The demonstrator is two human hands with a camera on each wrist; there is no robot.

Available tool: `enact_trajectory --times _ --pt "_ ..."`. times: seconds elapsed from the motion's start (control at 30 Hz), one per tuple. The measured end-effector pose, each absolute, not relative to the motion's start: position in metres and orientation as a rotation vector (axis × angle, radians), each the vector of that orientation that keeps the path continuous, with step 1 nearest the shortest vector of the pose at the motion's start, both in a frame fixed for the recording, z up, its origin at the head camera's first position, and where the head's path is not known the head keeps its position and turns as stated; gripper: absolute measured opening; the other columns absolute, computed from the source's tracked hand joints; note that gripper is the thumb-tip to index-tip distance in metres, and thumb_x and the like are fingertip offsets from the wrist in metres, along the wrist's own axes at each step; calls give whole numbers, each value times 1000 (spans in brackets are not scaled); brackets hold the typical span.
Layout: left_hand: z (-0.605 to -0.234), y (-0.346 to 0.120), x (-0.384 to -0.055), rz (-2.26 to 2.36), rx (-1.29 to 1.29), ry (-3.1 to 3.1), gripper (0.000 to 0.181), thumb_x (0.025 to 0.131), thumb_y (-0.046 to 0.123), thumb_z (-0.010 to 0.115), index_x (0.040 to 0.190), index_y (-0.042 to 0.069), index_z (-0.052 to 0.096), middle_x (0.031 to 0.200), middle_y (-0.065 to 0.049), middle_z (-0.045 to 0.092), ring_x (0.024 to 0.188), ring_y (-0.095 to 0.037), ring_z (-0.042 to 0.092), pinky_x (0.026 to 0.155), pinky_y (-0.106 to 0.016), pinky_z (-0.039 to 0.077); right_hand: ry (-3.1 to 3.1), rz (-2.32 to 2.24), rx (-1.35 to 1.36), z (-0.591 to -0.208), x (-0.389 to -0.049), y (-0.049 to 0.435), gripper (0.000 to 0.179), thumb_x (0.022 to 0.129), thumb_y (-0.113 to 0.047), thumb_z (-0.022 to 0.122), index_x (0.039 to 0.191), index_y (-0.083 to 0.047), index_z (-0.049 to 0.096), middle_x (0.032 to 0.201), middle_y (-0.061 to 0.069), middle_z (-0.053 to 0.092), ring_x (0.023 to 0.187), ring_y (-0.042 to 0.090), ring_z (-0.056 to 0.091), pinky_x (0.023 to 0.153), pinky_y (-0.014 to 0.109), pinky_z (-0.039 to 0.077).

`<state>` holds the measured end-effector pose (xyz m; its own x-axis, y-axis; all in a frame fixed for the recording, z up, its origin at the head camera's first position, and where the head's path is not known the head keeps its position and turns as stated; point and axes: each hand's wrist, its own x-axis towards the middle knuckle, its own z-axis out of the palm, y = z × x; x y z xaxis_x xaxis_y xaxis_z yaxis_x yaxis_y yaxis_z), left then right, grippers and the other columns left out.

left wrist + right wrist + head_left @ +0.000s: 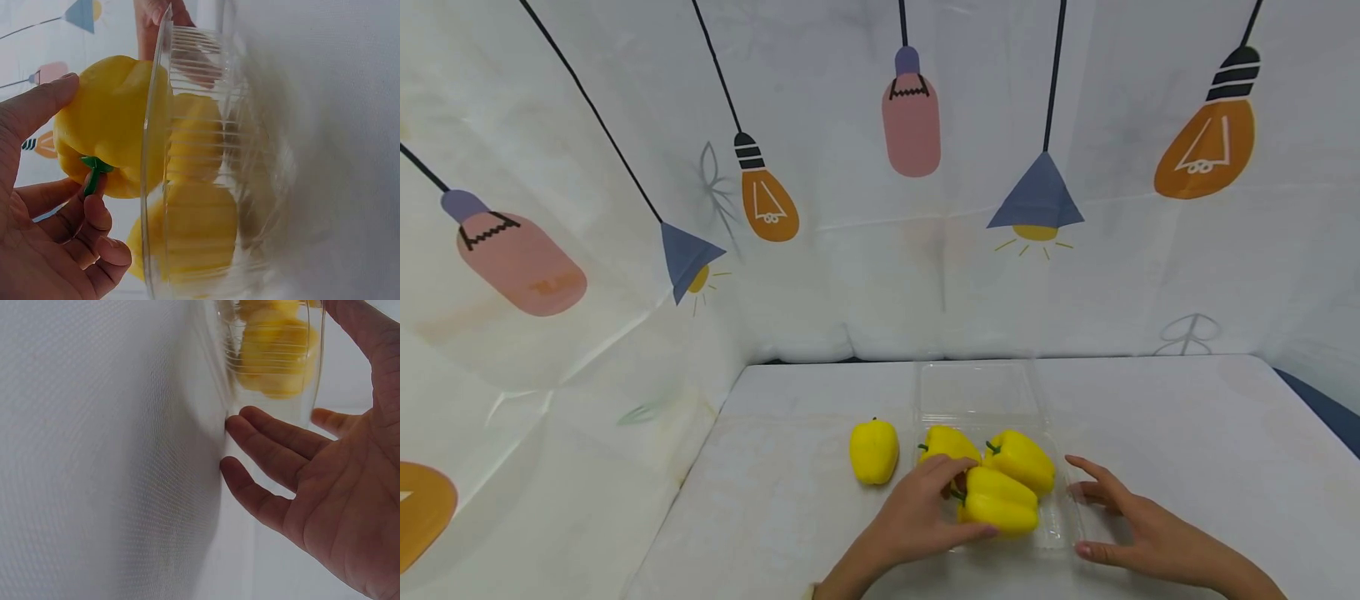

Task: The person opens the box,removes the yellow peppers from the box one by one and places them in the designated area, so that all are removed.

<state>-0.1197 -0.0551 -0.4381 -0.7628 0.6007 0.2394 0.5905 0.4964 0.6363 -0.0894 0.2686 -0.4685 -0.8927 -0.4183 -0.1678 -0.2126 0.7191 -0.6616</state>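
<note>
My left hand (917, 510) grips a yellow bell pepper (1000, 504) at the near side of a clear plastic container (1060, 521). The left wrist view shows the thumb (47, 100) on one side of that pepper and the fingers curled by its green stem (94, 172). Behind it in the container lie two more yellow bell peppers, one at the back left (951, 442) and one at the back right (1021, 462). At the container's right side is my right hand (1150, 533), fingers spread and loosely bent, fingertips close to the wall, with nothing in its grasp.
Another yellow bell pepper (874, 452) stands on the white table (760, 467), left of the container. The container's transparent lid (976, 387) lies folded back toward the table's far edge. A white curtain (850, 283) printed with lamps hangs behind and along the left.
</note>
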Motion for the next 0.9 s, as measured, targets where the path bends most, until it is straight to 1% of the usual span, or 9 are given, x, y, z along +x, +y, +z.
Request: enact_trajectory --times 0.07,0.27,0.4,0.5,0.7,0.9 --pt "-437 -58 -120 1147 1091 2721 64 77 60 66 127 23 53 97 15 51 85 0 49 74 -17 47 2611 -968 -494 -469 -89 269 90 84 -46 66 150 -24 8 132 12 52 112 22 54 82 51 48" --pt "-434 -68 -121 1199 1055 2721 64 76 59 67 127 24 52 100 17 51 88 0 48 76 -21 48 2593 -987 -490 -469 -90 269 90 84 -45 66 150 -25 8 133 13 52 112 23 54 83 56 46" --pt "-435 -73 -122 1252 1070 2712 62 76 56 69 126 23 52 99 15 52 88 -1 49 75 -22 49 2581 -998 -476 -469 -90 268 90 84 -45 67 150 -24 8 133 14 51 112 24 53 83 59 45" --pt "-435 -77 -122 1284 1072 2699 61 77 53 70 126 22 52 99 14 52 89 -2 50 74 -23 50 2580 -1000 -467 -469 -90 267 91 84 -45 67 150 -24 9 133 15 51 112 26 53 83 60 44" --pt "-433 -84 -121 1287 1004 2719 62 76 55 70 127 24 52 100 16 51 89 -3 50 75 -24 50 2582 -997 -463 -469 -91 267 91 83 -45 67 150 -24 8 133 15 51 112 31 54 83 60 44" --pt "-432 -94 -120 1304 1069 2788 64 77 50 72 129 19 51 100 13 51 88 -4 51 73 -23 49 2592 -984 -478 -469 -91 269 91 84 -46 66 150 -24 8 133 14 52 111 30 55 82 57 46"
